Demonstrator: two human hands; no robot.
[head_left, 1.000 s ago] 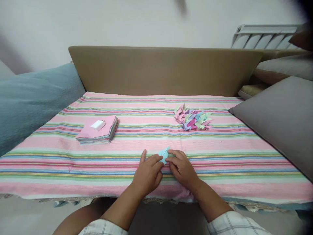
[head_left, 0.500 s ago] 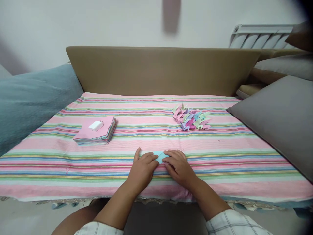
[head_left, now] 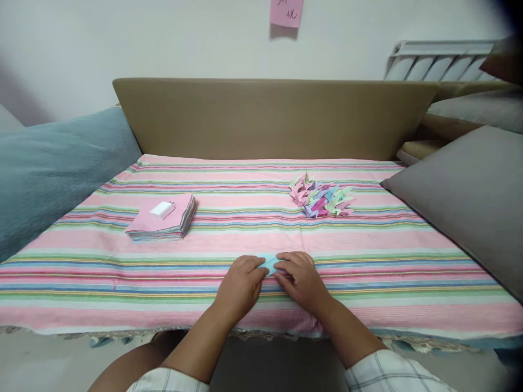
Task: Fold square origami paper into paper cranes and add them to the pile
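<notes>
A small piece of light blue folded paper (head_left: 268, 263) lies on the striped cloth in front of me. My left hand (head_left: 241, 283) grips its left end, fingertips on top and thumb at the near side. At the right end, the fingers of my right hand (head_left: 301, 279) press on the paper with the thumb close below. Both palms face down, and the paper's ends are partly hidden under the fingers. Farther back to the right is a heap of folded paper cranes (head_left: 321, 200) in pink, purple, green and blue.
On the left, a stack of coloured paper sheets (head_left: 141, 222) carries a white plug adapter (head_left: 162, 210). A blue-covered cushion (head_left: 61, 169) borders the left side, grey pillows (head_left: 469, 185) the right. Behind stands a brown backrest (head_left: 269, 120); a pink note (head_left: 286, 13) hangs on the wall.
My left thumb has come in from pointing outward to the paper's near edge. The right hand stays nearly in place. The view has tilted up slightly, showing the pink note.
</notes>
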